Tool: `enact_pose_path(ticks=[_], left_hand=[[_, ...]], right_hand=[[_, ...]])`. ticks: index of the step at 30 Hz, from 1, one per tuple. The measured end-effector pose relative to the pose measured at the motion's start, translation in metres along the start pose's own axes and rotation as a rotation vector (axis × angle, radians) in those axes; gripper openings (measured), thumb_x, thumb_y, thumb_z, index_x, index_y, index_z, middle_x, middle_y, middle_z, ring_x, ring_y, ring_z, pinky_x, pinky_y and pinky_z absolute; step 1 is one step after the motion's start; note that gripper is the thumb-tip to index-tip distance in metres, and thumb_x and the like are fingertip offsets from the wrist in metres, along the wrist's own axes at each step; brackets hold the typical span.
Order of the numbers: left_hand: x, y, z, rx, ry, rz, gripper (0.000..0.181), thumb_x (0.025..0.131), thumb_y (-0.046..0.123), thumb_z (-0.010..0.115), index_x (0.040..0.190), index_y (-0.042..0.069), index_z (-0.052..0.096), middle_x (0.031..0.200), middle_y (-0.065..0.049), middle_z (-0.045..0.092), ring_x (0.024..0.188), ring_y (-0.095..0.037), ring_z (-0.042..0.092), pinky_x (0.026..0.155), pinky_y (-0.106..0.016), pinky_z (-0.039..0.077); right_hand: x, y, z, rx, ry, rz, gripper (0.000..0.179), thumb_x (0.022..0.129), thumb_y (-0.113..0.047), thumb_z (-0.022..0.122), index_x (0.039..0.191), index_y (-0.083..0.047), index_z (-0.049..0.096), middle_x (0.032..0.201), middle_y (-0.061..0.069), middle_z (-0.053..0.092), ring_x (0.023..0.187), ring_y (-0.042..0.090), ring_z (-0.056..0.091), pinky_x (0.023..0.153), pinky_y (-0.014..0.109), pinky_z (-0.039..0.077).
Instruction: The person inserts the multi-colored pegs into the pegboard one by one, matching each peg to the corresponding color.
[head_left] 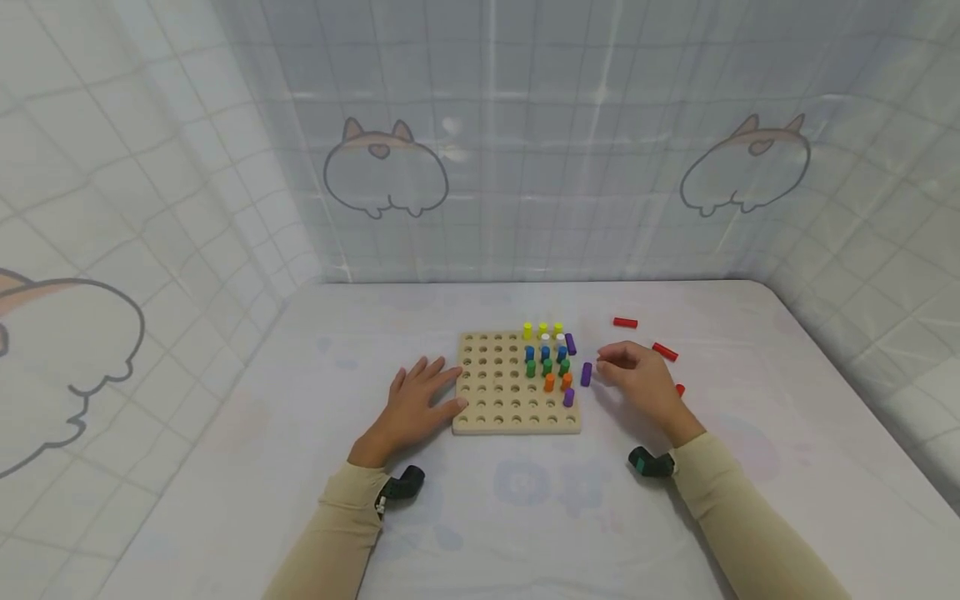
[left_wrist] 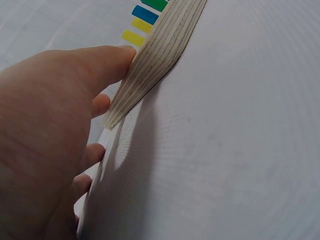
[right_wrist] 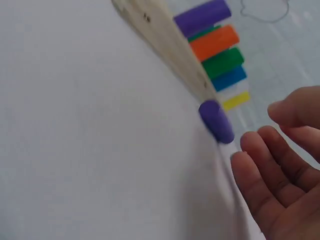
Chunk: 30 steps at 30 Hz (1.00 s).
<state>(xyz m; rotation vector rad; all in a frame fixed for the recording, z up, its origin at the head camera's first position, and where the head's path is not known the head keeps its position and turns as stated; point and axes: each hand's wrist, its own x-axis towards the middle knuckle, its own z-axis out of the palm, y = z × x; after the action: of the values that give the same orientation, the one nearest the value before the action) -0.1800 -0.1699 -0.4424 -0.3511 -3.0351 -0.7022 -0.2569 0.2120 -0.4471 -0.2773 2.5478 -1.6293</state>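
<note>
A square wooden pegboard [head_left: 483,425] lies on the table, its right side filled with yellow, white, blue, green, orange and purple pegs. My left hand [head_left: 416,410] spreads its fingers beside the board, thumb and a fingertip at its left edge. In the left wrist view the thumb [left_wrist: 107,62] rests against the layered wooden side. Just right of the board a loose purple peg [head_left: 587,374] lies on the table. My right hand [head_left: 643,379] hovers beside that peg, fingers loosely bent. The right wrist view shows a gap between thumb and fingers, with nothing held.
Another purple peg [head_left: 571,344] lies by the board's upper right edge. Two red pegs lie farther right, one at the back [head_left: 625,322] and one behind the right hand [head_left: 664,352]. A third red peg [head_left: 679,389] is partly hidden by that hand. Printed curtains surround the table.
</note>
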Motion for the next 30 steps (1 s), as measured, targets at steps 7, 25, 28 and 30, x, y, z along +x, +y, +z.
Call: enact_pose_path(ticks=[7,25,28,30], left_hand=[[0.0,-0.002,-0.001,0.009,0.015,0.009,0.064,0.097,0.052,0.059,0.151,0.02,0.049,0.16,-0.013,0.033,0.151,-0.04,0.014,0.116,-0.066,0.002],[0.005,-0.001,0.003,0.003,0.007,0.013,0.065,0.097,0.054,0.057,0.152,0.021,0.047,0.161,-0.012,0.031,0.151,-0.038,0.013,0.116,-0.065,0.001],[0.004,-0.001,0.003,0.009,0.009,0.009,0.065,0.097,0.054,0.057,0.152,0.021,0.047,0.161,-0.013,0.031,0.151,-0.039,0.013,0.116,-0.066,0.002],[0.004,-0.002,0.003,0.011,0.009,0.006,0.065,0.097,0.054,0.057,0.152,0.021,0.048,0.161,-0.013,0.031,0.151,-0.039,0.013,0.116,-0.066,0.002]], right_hand=[[0.012,0.005,0.003,-0.025,-0.048,0.036,0.036,0.096,-0.034,0.07,0.125,-0.013,0.063,0.119,0.004,0.064,0.104,0.025,0.061,0.088,0.038,0.055],[0.017,0.003,0.007,-0.285,-0.084,0.01,0.051,0.09,-0.042,0.076,0.128,-0.009,0.066,0.116,0.007,0.063,0.106,0.026,0.058,0.094,0.044,0.051],[0.016,0.002,0.008,-0.285,-0.097,0.018,0.053,0.09,-0.043,0.076,0.129,-0.009,0.066,0.118,0.008,0.061,0.106,0.026,0.057,0.095,0.044,0.051],[0.016,0.002,0.009,-0.292,-0.102,0.025,0.053,0.09,-0.043,0.076,0.13,-0.01,0.065,0.118,0.007,0.06,0.107,0.025,0.057,0.095,0.044,0.051]])
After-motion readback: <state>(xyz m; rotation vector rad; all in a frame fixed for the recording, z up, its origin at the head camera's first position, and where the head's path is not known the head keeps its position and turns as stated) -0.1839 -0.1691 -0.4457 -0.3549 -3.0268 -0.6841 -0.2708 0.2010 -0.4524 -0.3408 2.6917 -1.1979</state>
